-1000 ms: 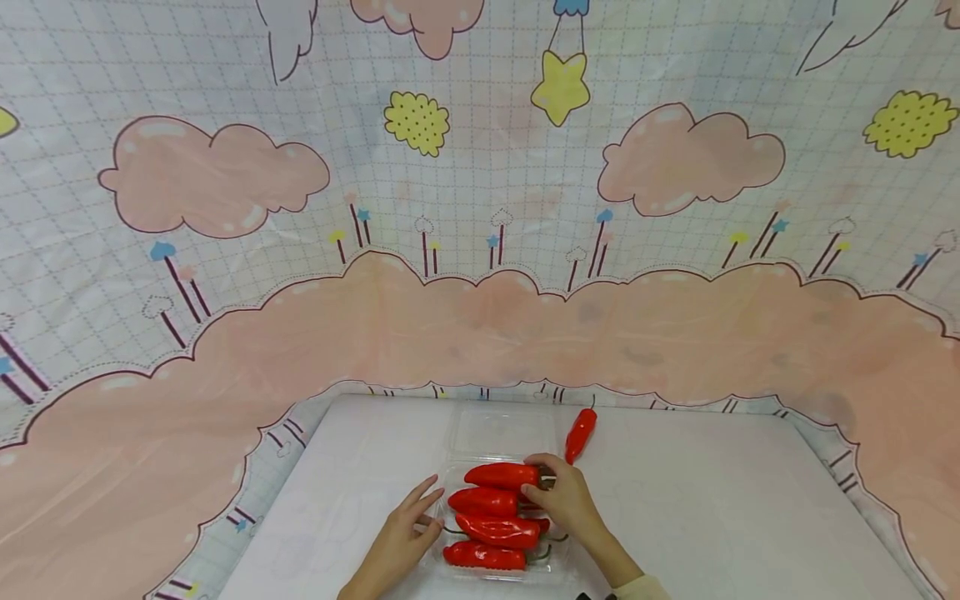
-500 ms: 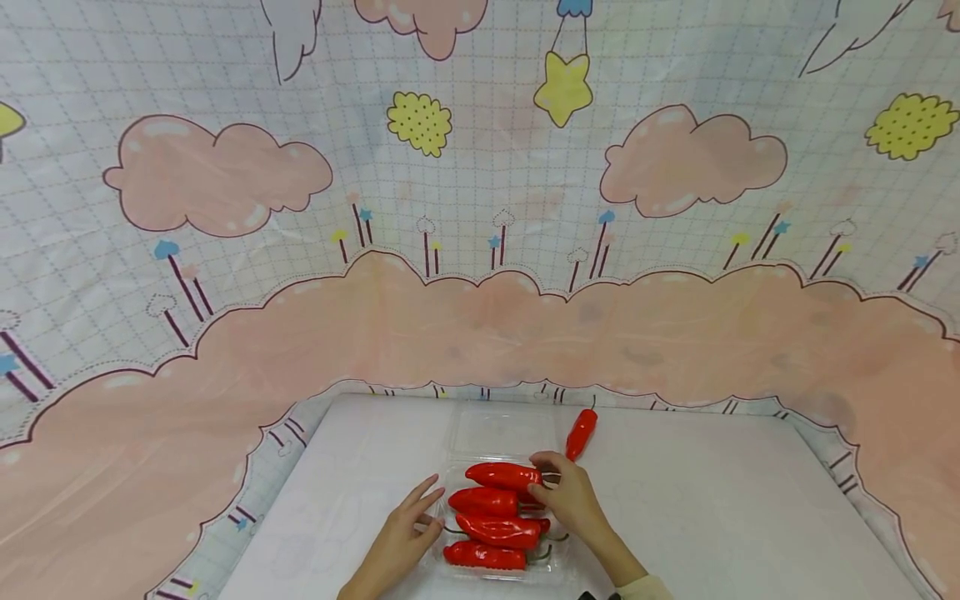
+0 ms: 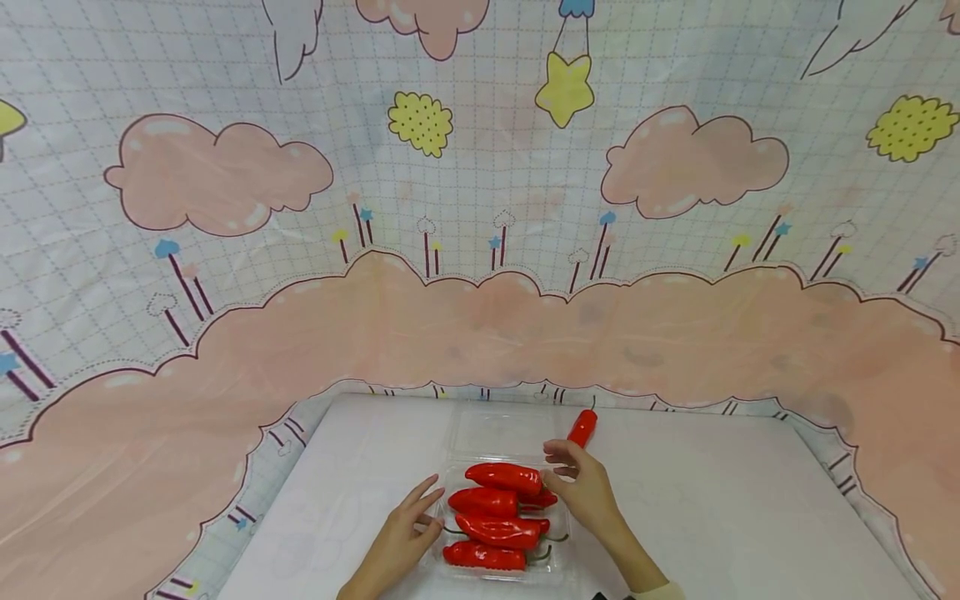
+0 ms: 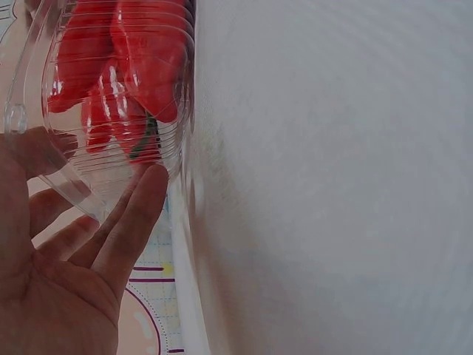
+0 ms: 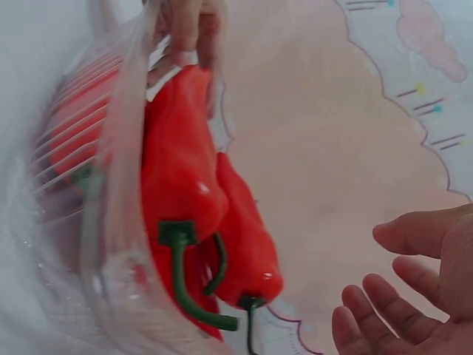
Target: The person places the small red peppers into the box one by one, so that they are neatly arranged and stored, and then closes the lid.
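Note:
Several red peppers (image 3: pixel 498 530) with green stems lie crosswise, some overlapping, in a clear plastic container (image 3: pixel 495 574). At its left side is my left hand (image 3: pixel 401 542), fingers extended; in the left wrist view the fingertips touch the ribbed plastic wall (image 4: pixel 96 177). Just right of the rearmost pepper (image 3: pixel 502 477) hovers my right hand (image 3: pixel 588 492), its fingers loosely bent and holding nothing. The right wrist view shows a gap between that hand (image 5: pixel 414 288) and the stemmed peppers (image 5: pixel 181 163). One more red pepper (image 3: pixel 582 427) lies on the table behind it, partly hidden by my right fingers.
The container's transparent lid (image 3: pixel 504 433) lies folded back toward the rear of the white table (image 3: pixel 690 500). A cloth (image 3: pixel 480 325) printed with pink clouds hangs behind the table.
My right hand has let go of the rearmost pepper's stem end and moved right and back, toward the loose pepper. The left hand has stayed in place.

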Demonstrator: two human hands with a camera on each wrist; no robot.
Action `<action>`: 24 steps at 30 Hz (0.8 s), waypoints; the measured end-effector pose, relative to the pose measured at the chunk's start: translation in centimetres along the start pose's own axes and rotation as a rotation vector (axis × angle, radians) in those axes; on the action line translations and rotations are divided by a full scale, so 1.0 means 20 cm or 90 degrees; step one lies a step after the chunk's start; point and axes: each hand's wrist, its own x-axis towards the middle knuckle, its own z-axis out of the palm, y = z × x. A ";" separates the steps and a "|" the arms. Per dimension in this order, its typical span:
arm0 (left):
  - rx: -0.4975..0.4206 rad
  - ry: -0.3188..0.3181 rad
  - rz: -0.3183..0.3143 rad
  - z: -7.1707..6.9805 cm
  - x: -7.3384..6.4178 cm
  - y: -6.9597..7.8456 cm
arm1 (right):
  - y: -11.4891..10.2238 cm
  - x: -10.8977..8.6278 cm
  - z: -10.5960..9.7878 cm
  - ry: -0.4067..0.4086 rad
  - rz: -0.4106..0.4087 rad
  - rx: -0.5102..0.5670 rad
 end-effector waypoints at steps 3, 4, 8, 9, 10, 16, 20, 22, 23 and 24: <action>0.000 0.000 0.000 0.00 0.00 0.00 | -0.03 -0.01 -0.03 0.009 -0.007 -0.004; 0.000 0.000 0.000 0.00 0.00 0.00 | -0.04 -0.01 -0.04 0.013 -0.012 -0.004; -0.003 0.001 0.002 0.00 0.00 0.00 | -0.07 -0.01 -0.07 0.025 -0.016 -0.006; -0.004 0.001 0.003 0.00 0.00 0.00 | -0.07 -0.01 -0.08 0.026 -0.021 -0.007; -0.004 0.001 0.004 0.00 0.00 0.00 | -0.07 -0.01 -0.09 0.027 -0.023 -0.006; -0.006 0.001 0.000 0.00 0.00 0.00 | -0.09 -0.02 -0.14 0.034 -0.049 -0.004; -0.007 0.002 -0.003 0.00 -0.01 0.01 | -0.08 -0.01 -0.17 0.040 -0.054 -0.010; -0.007 0.002 -0.005 0.00 -0.01 0.01 | -0.07 -0.01 -0.19 0.043 -0.056 -0.008; -0.007 0.001 -0.005 0.00 -0.01 0.01 | -0.06 -0.01 -0.19 0.047 -0.055 -0.008; -0.008 0.001 -0.006 0.00 -0.01 0.01 | -0.05 0.00 -0.20 0.049 -0.055 -0.008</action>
